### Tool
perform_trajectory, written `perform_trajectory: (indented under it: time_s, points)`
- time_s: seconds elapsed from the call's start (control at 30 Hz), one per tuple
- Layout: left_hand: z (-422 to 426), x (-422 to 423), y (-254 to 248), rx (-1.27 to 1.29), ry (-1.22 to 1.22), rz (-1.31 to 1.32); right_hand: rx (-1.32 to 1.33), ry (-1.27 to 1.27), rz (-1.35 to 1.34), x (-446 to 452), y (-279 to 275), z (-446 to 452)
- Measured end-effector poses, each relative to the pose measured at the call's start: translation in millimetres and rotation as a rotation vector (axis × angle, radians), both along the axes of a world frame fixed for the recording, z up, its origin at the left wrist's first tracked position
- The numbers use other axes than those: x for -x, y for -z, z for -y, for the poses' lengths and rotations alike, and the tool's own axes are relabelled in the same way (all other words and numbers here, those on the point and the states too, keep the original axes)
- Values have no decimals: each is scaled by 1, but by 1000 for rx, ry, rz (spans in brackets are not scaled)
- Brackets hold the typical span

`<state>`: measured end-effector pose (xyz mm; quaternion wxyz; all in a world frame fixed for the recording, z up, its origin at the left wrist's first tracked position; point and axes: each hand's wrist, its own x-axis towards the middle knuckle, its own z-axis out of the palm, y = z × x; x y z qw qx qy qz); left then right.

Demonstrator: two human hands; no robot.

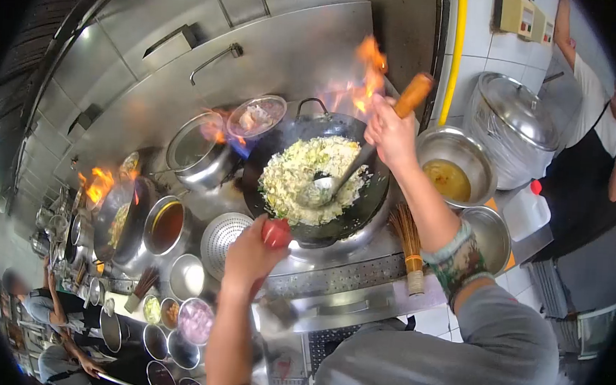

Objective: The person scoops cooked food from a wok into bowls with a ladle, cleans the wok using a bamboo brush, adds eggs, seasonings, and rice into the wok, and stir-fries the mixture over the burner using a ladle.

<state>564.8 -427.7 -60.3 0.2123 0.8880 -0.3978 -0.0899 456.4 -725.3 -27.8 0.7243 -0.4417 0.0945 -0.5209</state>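
My right hand is wrapped round the shaft of a ladle, just below its wooden handle. The ladle's bowl lies in fried rice flecked with yellow and green. This rice fills the middle of a black wok on the burner. At the wok's near left rim, my left hand is closed on a red cloth; whether it also grips the wok is hidden. Flames rise behind the wok.
A bamboo brush and a metal bowl of yellowish liquid are on the right. Left are a perforated strainer, a pot of reddish-brown liquid and another flaming wok. Co-workers stand at far left and right.
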Motion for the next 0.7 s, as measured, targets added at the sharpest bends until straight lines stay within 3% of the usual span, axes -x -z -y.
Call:
perform_trajectory:
  time_s: [0.13, 0.27, 0.37, 0.57, 0.63, 0.7]
  points:
    - [66, -21, -12, -270, -83, 185, 27, 1, 42, 42, 13, -12]
    - [80, -64, 1, -379, -203, 230, -36, 8, 85, 70, 20, -4]
    - [79, -55, 7, -502, -126, 165, -54, -23, 106, 81, 29, 2]
    - [81, -67, 17, -294, -170, 116, -34, 119, 106, 73, -9, 13]
    - [57, -85, 35, 209, -45, -283, -9, 158, 136, 59, -23, 32]
    - [36, -86, 40, 266, -112, -344, 115, 161, 198, 36, -23, 63]
